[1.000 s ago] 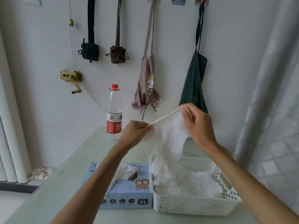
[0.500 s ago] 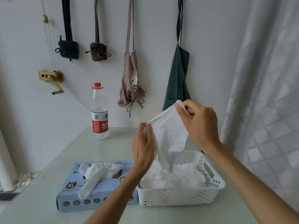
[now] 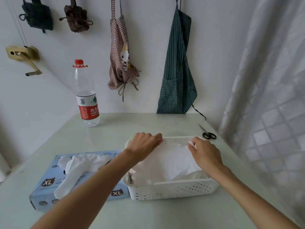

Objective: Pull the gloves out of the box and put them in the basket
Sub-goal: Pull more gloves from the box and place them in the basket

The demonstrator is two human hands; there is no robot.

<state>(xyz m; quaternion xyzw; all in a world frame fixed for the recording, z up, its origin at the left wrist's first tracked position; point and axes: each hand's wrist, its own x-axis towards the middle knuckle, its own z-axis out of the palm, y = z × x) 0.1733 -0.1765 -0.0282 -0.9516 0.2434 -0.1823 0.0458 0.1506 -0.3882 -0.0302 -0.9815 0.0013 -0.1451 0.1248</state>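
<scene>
Gloves (image 3: 75, 172) trail loose from the blue box (image 3: 47, 192) beside the white basket (image 3: 173, 189); a snag could drag several out. Farther in, left hand (image 3: 143, 143) and right hand (image 3: 205, 153) each pinch the spread glove (image 3: 171, 161) low over the basket's pile.

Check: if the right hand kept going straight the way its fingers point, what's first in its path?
Likely the far rim of the white perforated plastic basket; the right hand points up-left toward it, pinching the white glove. Depth unclear.
</scene>
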